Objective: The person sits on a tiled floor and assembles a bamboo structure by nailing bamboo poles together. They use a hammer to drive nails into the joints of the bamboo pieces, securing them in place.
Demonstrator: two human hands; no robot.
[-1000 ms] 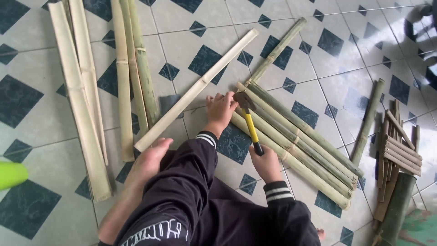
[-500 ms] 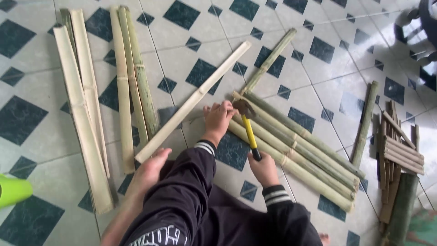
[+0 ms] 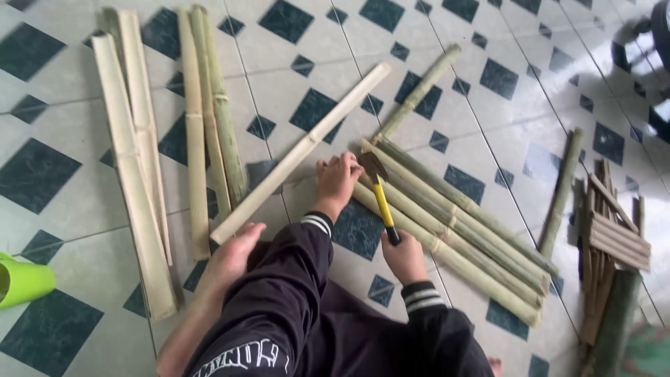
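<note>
Two hands at work, right hand [image 3: 403, 256] gripping yellow-handled hammer [image 3: 380, 192], left hand [image 3: 338, 178] open on bamboo strips [image 3: 453, 230], green cup [image 3: 24, 279] nearby, contents unseen.

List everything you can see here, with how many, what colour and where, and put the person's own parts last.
Split bamboo slats: about five, pale yellow-green, lying lengthwise on the floor at left.
Long pale slat: one, cream, lying diagonally at centre.
Row of bamboo strips: about four, green, side by side right of centre.
Single bamboo pieces: two, green, one above the row, one further right.
Short offcuts: a pile, brownish, right edge.
Hammer: one, yellow handle, dark head, over the row's end.
Plastic cup: one, lime green, left edge.
Tiled floor: white with dark blue diamonds.
Bare foot: one, by the long slat's near end.
Left hand: resting on the strip ends.
Right hand: gripping the hammer handle.
</note>
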